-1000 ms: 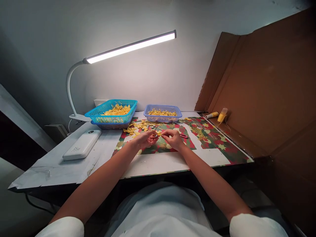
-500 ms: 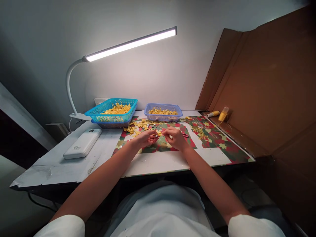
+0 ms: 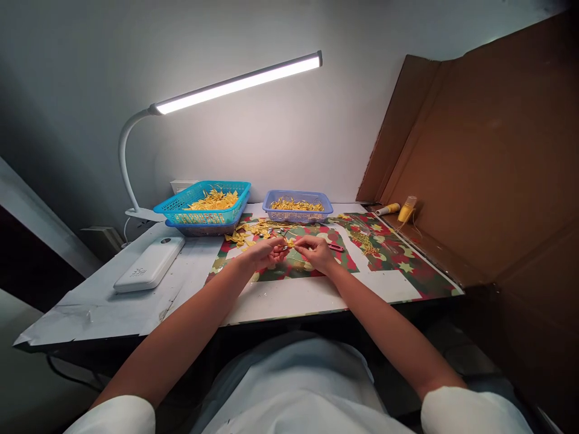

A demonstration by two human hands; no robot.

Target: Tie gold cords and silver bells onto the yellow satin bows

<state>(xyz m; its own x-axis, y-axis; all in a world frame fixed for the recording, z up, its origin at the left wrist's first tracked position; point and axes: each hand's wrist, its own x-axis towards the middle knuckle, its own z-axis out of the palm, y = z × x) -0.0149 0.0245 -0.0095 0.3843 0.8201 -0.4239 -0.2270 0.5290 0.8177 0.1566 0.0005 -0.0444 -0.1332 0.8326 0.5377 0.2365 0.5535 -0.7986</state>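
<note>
Over the middle of the patterned mat, my two hands meet with their fingertips close together. My left hand [image 3: 270, 252] is closed in a pinch on a small shiny silvery piece [image 3: 284, 248], too small to tell its kind. My right hand [image 3: 315, 252] pinches a bit of yellow ribbon [image 3: 291, 243] that shows between the two hands. Just behind the hands lie loose yellow ribbon bows [image 3: 246, 235] and several small silvery round pieces [image 3: 281, 231]. A pink-handled tool [image 3: 335, 248] rests on the mat beside my right hand, partly hidden by it.
A turquoise basket [image 3: 181, 215] of yellow ribbon pieces sits on another basket at the back left. A lilac basket [image 3: 297, 215] holds golden cords. Left are a white power bank [image 3: 149, 265] and a lit lamp [image 3: 239, 83]. Thread spools [image 3: 407, 209] and cardboard [image 3: 488, 150] stand right.
My right hand has come slightly lower and nearer my left fingertips, and more yellow ribbon shows between them. The whole view has shifted slightly.
</note>
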